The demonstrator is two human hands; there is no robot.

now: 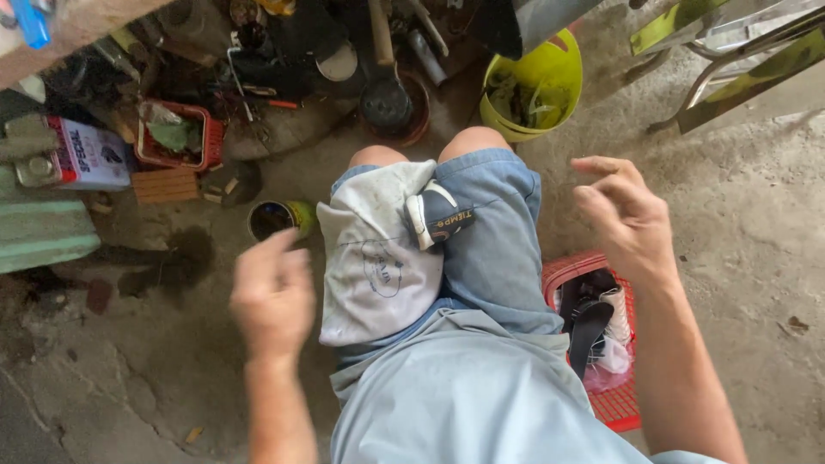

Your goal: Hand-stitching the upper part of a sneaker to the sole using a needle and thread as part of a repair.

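Nothing is held by either hand. The left hand is raised over the concrete floor, blurred, fingers loosely curled and empty. The right hand is lifted at the other side, fingers half bent and spread, also empty.

Between the hands, a shoe is wedged between the knees: dark upper, white rubber toe, small and rounded. A white cloth is draped over the left thigh, soft and creased, with a faint round print. Blue denim shorts and a pale blue shirt are worn.

Just beside the right forearm, a red plastic basket with a lattice wall is seen on the floor; a dark shoe and pale pieces are stuffed inside it. Near the left hand, an open tin is set on the floor, round, dark inside, green-yellow wall.

Further out, a yellow bucket with scraps in it is placed beyond the knees. A hammer with a wooden handle is laid over a round dark dish. A smaller red basket and a flat rectangular can are set at the left among clutter. Metal frame legs are seen top right. The floor is cracked, rough and stained.
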